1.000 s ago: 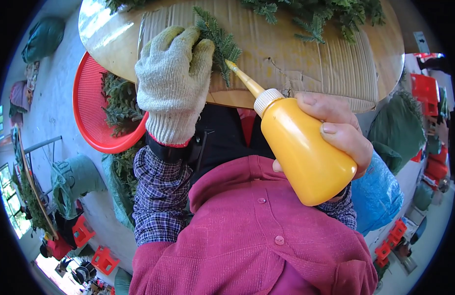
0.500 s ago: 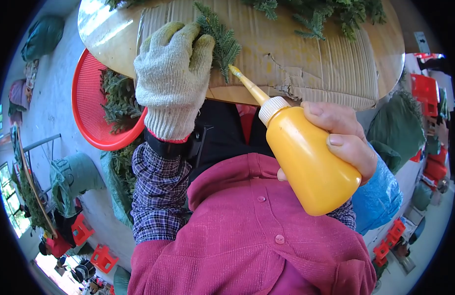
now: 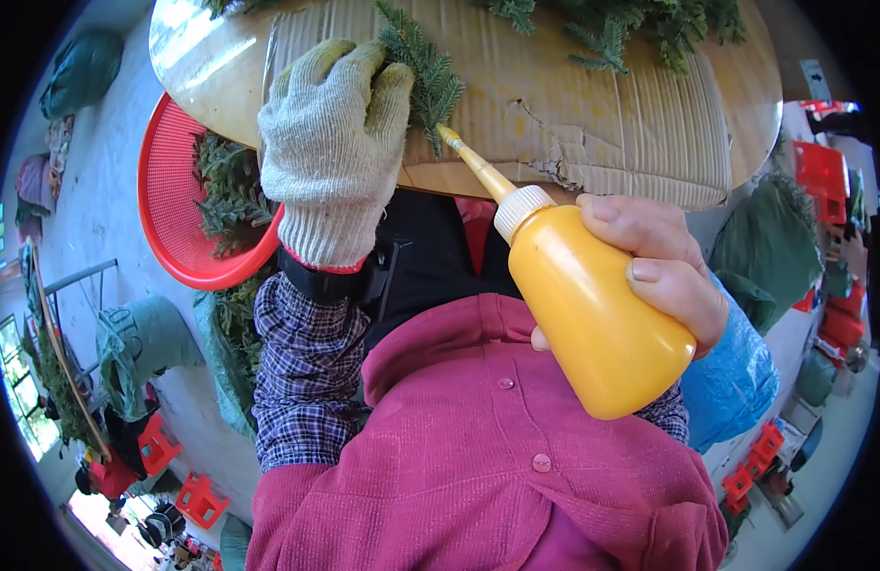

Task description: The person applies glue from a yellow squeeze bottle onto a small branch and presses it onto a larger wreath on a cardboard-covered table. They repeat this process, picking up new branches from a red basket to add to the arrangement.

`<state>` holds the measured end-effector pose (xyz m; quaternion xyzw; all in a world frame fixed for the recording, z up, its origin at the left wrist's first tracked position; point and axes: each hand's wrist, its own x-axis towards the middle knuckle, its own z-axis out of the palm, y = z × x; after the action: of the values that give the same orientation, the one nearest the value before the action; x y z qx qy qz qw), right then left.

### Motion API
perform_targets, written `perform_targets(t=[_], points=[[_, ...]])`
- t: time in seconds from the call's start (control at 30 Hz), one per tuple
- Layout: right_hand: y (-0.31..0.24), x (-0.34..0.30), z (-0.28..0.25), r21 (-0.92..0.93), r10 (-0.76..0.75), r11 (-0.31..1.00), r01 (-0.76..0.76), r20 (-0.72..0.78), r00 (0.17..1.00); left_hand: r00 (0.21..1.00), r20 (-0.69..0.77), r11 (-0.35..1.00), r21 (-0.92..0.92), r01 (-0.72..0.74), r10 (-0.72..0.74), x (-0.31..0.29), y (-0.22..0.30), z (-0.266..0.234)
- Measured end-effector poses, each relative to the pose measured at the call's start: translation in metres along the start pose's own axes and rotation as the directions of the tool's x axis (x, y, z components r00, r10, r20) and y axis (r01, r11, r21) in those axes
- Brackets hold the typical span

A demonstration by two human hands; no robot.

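Greenery (image 3: 233, 202) in red basket (image 3: 171, 195), right grip (image 3: 670, 259) around yellow bottle (image 3: 597, 309), left grip (image 3: 331, 152) touching sprig (image 3: 432, 84), hold unclear

From the squeeze bottle (image 3: 602, 314), a fir sprig (image 3: 430, 81) is at eleven o'clock, over the cardboard (image 3: 640, 114) atop the table (image 3: 756, 105); fir branches (image 3: 692, 29) at twelve, a plastic bag (image 3: 740, 385) at four. A mesh basket (image 3: 169, 171) holding cuttings (image 3: 233, 195) sits at the sprig's eight.
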<state>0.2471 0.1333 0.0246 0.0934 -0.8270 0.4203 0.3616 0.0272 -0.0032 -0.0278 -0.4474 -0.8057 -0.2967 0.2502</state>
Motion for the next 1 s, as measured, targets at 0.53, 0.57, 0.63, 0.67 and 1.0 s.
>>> perform_targets(t=[0.53, 0.57, 0.63, 0.67, 1.0], points=[[-0.005, -0.007, -0.011, 0.071, 0.031, 0.997, -0.034, 0.048, 0.998, 1.000, 0.004, 1.000, -0.010, -0.026, 0.026, 0.000, -0.001, 0.000], [-0.005, -0.008, -0.012, 0.081, 0.033, 0.996, -0.037, 0.046, 0.998, 1.000, 0.014, 1.000, -0.012, -0.019, 0.019, 0.000, -0.001, 0.000], [-0.003, -0.008, -0.013, 0.081, 0.031, 0.996, -0.036, 0.058, 0.998, 1.000, 0.012, 1.000, -0.011, -0.022, 0.022, 0.000, -0.001, 0.002], [-0.002, -0.009, -0.014, 0.080, 0.028, 0.996, -0.034, 0.071, 0.997, 1.000, 0.009, 1.000, -0.010, -0.024, 0.024, 0.000, -0.001, 0.003], [0.001, -0.024, -0.047, -0.047, 0.017, 0.999, -0.006, 0.237, 0.971, 0.999, -0.012, 0.998, -0.039, 0.051, -0.052, 0.005, 0.002, -0.004]])
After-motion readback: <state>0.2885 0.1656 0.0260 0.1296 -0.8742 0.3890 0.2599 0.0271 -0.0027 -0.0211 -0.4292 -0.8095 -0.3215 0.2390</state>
